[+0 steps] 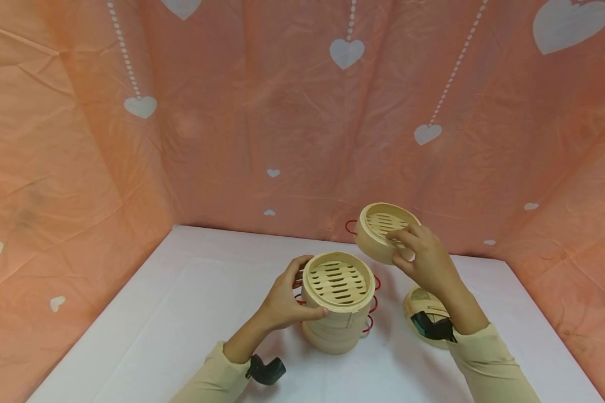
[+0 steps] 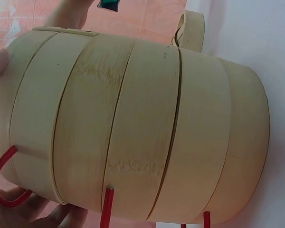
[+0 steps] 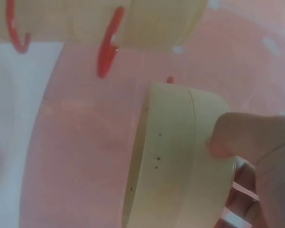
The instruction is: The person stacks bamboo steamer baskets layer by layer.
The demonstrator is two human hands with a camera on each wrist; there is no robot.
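Observation:
A stack of round bamboo steamer baskets (image 1: 333, 330) with red side handles stands upright on the white table. My left hand (image 1: 282, 302) grips it near the top, thumb across the front and fingers around the left side. In the left wrist view, the stacked tiers (image 2: 142, 118) sit flush together. Raised behind and right of the stack, another steamer basket (image 1: 370, 242), tilted, is held by my right hand (image 1: 428, 260) at its near right rim. The right wrist view shows my thumb against the wall of this basket (image 3: 171, 156).
On the table right of the stack lies a woven bamboo lid (image 1: 414, 302), partly hidden by the right wrist and its black camera (image 1: 433, 326). The white table (image 1: 181, 291) is enclosed by a pink-orange cloth (image 1: 282, 123) with white hearts at the back and sides.

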